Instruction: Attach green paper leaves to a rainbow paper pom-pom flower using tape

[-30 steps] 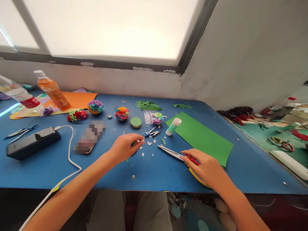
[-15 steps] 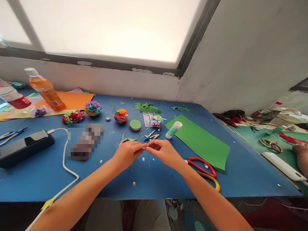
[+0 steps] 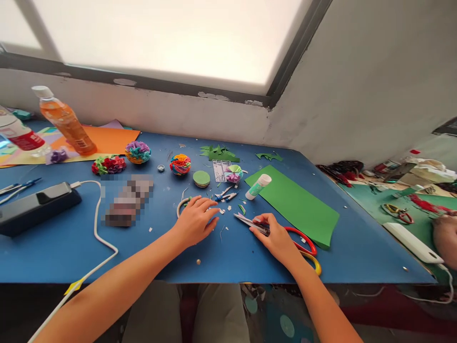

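Observation:
My right hand (image 3: pixel 274 238) has its fingers closed around the scissors (image 3: pixel 309 245) near the pivot. The pointed blades reach out to the left, while the red and yellow handle loops show behind the hand. My left hand (image 3: pixel 197 221) is open, palm down, fingers apart and holding nothing. Partly beneath it shows a pale ring-shaped item (image 3: pixel 179 206) with a green part. Small white paper scraps (image 3: pixel 222 211) are scattered between the hands. A glue stick (image 3: pixel 258 186) stands tilted just beyond the right hand, beside a green paper sheet (image 3: pixel 296 207).
Colourful paper balls (image 3: pixel 180 164) and a round green-topped piece (image 3: pixel 201 179) sit further back. Bottles (image 3: pixel 67 121) stand at the left near a black device (image 3: pixel 37 208) with a white cable (image 3: pixel 98 224). Another person's hand (image 3: pixel 444 236) is at the right edge.
My hands have come apart from a fingertip-to-fingertip pinch. The right moved right and down onto the scissors; the left spread its fingers. Additional white scraps show on the table.

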`<state>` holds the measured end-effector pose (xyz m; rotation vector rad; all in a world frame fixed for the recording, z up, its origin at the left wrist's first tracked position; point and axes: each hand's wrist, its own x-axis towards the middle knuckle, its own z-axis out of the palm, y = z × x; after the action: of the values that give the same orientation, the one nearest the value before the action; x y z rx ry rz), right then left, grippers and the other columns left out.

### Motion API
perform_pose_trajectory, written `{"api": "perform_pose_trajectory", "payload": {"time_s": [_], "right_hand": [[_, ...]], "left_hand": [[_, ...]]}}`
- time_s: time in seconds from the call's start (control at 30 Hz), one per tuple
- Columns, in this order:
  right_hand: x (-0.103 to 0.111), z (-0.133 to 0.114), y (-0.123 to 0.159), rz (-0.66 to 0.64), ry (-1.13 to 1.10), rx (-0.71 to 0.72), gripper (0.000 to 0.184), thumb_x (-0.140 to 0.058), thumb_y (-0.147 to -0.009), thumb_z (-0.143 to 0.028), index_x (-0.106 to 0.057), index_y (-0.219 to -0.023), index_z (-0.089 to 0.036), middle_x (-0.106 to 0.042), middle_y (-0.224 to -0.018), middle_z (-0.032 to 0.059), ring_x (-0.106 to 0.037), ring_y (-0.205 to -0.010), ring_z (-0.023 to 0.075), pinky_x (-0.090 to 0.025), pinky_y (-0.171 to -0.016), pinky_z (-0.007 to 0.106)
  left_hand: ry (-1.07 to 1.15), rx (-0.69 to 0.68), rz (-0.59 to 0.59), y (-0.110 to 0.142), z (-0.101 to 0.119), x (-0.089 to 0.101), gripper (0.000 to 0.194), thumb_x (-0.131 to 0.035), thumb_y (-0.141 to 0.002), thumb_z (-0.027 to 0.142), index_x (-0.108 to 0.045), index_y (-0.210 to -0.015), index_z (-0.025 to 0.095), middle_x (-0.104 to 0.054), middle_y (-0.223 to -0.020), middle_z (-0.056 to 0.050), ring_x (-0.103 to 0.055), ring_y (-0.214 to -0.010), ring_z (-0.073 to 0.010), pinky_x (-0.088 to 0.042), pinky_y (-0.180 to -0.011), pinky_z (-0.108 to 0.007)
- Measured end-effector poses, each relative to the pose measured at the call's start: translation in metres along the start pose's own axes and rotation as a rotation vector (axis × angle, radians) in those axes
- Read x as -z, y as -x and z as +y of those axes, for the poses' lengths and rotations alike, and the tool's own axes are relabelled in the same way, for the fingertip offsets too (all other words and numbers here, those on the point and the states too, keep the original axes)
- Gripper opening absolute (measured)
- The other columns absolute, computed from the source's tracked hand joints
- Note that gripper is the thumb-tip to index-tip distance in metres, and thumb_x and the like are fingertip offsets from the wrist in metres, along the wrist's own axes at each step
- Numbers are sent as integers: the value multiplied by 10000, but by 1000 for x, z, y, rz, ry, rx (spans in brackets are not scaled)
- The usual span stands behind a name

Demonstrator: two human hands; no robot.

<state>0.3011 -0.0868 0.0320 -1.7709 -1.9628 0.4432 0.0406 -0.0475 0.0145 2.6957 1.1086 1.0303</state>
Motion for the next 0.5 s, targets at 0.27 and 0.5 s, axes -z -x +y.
{"api": "perform_pose_trajectory", "payload": {"time_s": [0.27,0.5], "right_hand": [[3,-2,1,-60,-69,-15,236,-570,-788,-394,-419,-882,-239,-655,-928,57,-638,-820,205,-499,-746,352],[10,-13,8,-239,-138,-7,253,-570,-798,-452,-492,-900,-234,-633,-972,46,-604,-922,209,-476,-826,348]], "left_hand": [[87,29,-14,5,-4,-1,222,-462,-913,259,-655,-987,177,-697,-1034,-77,-615,-965,-209,-422,-956,-415],[121,118,20,2,-11,0,245,-459,-917,279,-638,-1034,160,-694,-1031,-89,-610,-980,-223,-448,-921,-411]]}}
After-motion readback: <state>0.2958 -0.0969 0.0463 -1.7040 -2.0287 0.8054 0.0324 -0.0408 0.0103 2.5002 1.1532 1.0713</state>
